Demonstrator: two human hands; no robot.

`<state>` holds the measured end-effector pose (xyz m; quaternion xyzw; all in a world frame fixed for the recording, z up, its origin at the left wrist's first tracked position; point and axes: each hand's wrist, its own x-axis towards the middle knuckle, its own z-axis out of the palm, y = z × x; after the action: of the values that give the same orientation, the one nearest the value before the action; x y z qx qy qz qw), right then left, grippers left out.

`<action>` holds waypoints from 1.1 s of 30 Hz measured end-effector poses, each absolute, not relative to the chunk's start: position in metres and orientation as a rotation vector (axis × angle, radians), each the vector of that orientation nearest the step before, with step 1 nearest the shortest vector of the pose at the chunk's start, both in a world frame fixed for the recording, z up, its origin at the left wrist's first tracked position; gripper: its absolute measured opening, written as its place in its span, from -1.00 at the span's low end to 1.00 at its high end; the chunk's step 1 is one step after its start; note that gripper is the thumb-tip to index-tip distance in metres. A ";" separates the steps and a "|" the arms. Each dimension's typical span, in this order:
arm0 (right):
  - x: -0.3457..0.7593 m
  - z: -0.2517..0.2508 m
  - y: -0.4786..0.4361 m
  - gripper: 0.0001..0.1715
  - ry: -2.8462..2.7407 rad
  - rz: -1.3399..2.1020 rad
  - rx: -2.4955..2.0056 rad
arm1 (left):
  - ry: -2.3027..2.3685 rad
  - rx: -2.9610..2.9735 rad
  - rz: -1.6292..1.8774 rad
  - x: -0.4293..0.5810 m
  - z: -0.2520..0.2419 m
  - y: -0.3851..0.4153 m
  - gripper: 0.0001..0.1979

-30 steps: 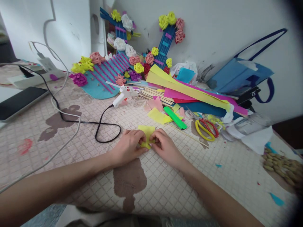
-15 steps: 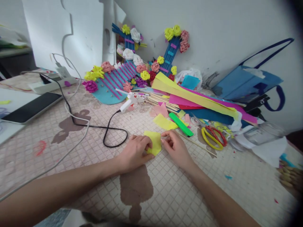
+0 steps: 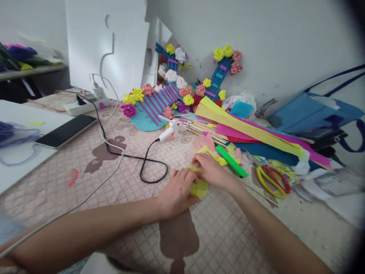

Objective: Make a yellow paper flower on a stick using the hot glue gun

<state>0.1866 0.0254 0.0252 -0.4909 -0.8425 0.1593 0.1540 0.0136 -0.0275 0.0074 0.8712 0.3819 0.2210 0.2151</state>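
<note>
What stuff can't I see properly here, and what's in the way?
All in the head view:
- Part of the yellow paper: hidden by the left hand and right hand.
- The rest of the purple yarn: cut off by the left edge.
- Inside the blue bag: hidden by its side.
- The clear container: too blurred.

Craft workspace: glue gun, scissors

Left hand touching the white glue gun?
Apart. The head view shows bare patterned tablecloth between the left hand and the glue gun.
</note>
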 end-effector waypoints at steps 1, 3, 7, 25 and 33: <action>0.186 0.024 0.027 -0.83 -2.419 0.515 -1.421 | 1.060 2.421 0.622 0.014 0.008 -0.028 -0.68; 0.186 0.021 0.029 -0.86 -2.428 0.616 -1.416 | 1.058 2.435 0.625 0.014 0.008 -0.028 -0.67; 0.190 0.022 0.026 -0.90 -2.399 0.605 -1.348 | 1.071 2.443 0.669 0.014 0.008 -0.027 -0.58; 0.214 0.014 -0.033 -0.83 -1.571 1.262 -1.312 | 0.876 1.590 0.664 -0.007 0.010 0.010 -0.79; 0.215 0.024 -0.041 -0.69 -1.868 1.402 -1.085 | 0.744 1.611 0.491 -0.012 0.013 0.017 -0.75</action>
<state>0.2153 -0.0413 0.0236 -0.4044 -0.6966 0.5226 0.2795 -0.0116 0.0174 0.0129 0.6964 0.3216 0.2121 0.6054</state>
